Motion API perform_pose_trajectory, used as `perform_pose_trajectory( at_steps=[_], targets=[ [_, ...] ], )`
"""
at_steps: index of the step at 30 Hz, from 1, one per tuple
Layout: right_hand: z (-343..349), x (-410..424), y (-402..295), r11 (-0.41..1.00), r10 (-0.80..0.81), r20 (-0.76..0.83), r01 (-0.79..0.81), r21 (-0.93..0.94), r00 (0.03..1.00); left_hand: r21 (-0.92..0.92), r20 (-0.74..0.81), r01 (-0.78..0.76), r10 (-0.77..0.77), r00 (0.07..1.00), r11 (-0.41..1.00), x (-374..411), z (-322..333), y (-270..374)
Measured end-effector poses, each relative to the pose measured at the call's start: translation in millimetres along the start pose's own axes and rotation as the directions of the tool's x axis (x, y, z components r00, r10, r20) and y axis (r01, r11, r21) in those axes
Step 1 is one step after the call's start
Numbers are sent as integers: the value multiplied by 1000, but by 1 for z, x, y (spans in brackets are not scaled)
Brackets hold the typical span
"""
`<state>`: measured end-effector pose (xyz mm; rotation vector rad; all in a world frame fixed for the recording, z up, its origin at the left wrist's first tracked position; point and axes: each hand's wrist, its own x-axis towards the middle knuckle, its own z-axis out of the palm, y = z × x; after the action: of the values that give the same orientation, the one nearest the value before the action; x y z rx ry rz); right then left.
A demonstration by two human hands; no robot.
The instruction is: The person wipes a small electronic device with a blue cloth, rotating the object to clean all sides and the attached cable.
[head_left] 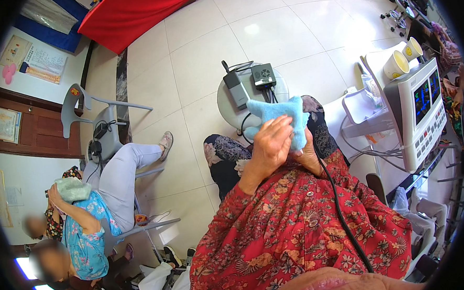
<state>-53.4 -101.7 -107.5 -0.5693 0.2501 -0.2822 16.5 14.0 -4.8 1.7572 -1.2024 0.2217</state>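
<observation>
A light-blue plush cloth piece [279,111] with several stubby corners is held above my lap. My left hand [270,145] lies over its near side, fingers together and bent against the fabric; the thumb is mostly hidden. From below and to the right, my right hand [310,156] grips the lower edge, its fingers largely behind the cloth. A small white tag or scrap [297,152] shows at that edge. Beyond the cloth, a round stool [228,115] carries a grey-and-black power bank [236,90] and a black electronic box [263,75] with cables.
A black cable [344,222] runs down my front. At right stands a monitor device [417,111] with paper cups [396,64] and a plastic tray [360,106]. A seated person [85,227] at left holds a pale green bundle [72,189] near a grey chair [107,126].
</observation>
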Motion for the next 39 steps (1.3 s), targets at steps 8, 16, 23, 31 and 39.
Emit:
perform_pose_trajectory(
  at_steps=[8,16,23,31,39],
  targets=[
    [12,2,-4,988,-62,-21,58,-142,998,-66,-73,16,-21,997,998,10,13,-23],
    [25,-8,-18,507,-260,218,325,-798,941,-19,-44,239,-240,970,971,-6,-12,-38],
    [24,-2,-13,698,-304,228,379,-608,925,-24,4,-41,42,999,999,4,4,-6],
    [20,1,-14,936,-33,52,49,-348,998,-7,-34,83,-83,996,997,-15,-18,-22],
    [22,-3,-14,598,-246,261,358,-718,934,-16,-35,-50,49,998,999,12,14,-1]
  ],
)
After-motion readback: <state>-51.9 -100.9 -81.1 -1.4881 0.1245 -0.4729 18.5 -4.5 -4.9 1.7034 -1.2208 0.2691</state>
